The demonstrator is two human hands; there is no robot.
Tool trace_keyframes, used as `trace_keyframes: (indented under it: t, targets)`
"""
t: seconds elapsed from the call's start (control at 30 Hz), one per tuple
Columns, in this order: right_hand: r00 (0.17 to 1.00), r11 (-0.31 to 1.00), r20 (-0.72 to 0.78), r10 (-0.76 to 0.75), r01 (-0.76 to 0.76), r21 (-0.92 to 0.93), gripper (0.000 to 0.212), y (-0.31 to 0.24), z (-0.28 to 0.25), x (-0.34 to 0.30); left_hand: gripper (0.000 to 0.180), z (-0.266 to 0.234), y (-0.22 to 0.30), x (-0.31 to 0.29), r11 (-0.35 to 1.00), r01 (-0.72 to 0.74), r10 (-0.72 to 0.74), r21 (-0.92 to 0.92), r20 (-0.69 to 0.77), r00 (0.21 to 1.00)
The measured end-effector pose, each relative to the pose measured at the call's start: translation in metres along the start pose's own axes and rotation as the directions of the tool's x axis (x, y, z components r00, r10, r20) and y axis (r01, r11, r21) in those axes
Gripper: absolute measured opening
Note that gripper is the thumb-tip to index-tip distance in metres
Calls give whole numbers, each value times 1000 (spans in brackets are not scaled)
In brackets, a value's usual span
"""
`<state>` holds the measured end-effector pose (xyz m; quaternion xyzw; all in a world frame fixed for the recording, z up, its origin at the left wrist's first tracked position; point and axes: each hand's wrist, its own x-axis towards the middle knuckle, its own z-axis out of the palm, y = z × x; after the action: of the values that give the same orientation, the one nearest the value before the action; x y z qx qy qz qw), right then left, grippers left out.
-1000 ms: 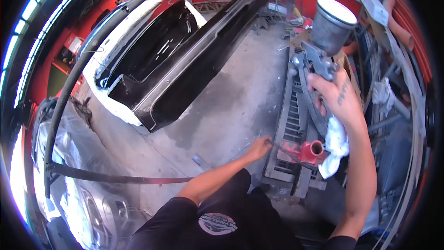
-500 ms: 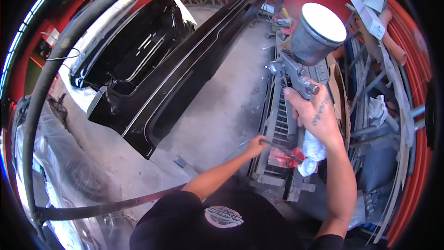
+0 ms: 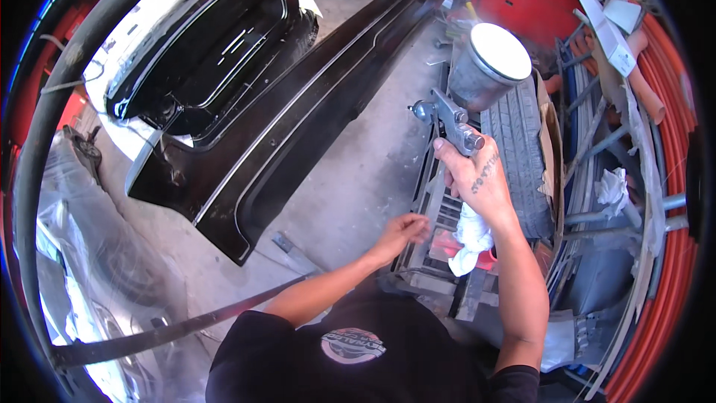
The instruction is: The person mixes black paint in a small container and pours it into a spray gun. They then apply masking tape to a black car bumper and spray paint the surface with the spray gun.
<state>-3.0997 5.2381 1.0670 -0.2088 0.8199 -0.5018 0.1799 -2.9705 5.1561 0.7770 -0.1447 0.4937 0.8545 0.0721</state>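
Two bare hands and one spray gun (image 3: 453, 122) are recorded. The spray gun is held in the right hand (image 3: 475, 175), above a metal rack (image 3: 426, 280) and well apart from a long black panel (image 3: 298, 119). Its handle is wrapped by the right fingers, closed round it. The nozzle (image 3: 421, 110) is pointed left, toward the panel; the long axis of the body is slanted from the nozzle at upper left to the rear end at lower right. The panel is set diagonally, lower left to upper right.

Containers: one grey cup (image 3: 475, 80), mounted on the gun and leaned to the upper right. It is capped by a white lid (image 3: 502, 52); its contents are hidden.

Also listed: one white cloth (image 3: 471, 239), hung below the right hand; one tyre (image 3: 516, 157), seen just right of the gun; one red item (image 3: 449, 243), partly covered by the cloth.

The left hand (image 3: 400, 239) is placed near the rack, fingers half curled and partly blurred; whether anything is gripped cannot be told.

Compared with half a second earlier, the gun is seen farther left in the view, and more of the tyre is shown.
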Motion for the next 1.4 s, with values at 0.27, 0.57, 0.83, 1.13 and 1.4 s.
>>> trace_keyframes:
  t: [0.27, 0.57, 0.83, 1.13, 1.4]
  targets:
    - [1000, 993, -27, 8, -5, 114, 22, 24, -35, -35, 29, 111, 90, -44, 932, -304, 311, -198, 3, 950]
    - [998, 980, -69, -8, 22, 199, 22, 57, -86, -56, 23, 135, 81, -32, 878, -350, 390, 325, -63, 919]
    - [956, 949, -268, -123, 192, 250, 37, 100, -99, -22, 33, 52, 159, 139, 975, -187, 212, 124, -239, 948]
    - [954, 975, -291, 70, -4, 220, 41, 125, -98, 22, 81, -24, 216, 411, 691, -621, 460, -370, -438, 772]
    - [955, 962, -263, 134, -62, 265, 47, 156, -100, 55, 81, -37, 236, 449, 617, -669, 627, -415, -254, 736]
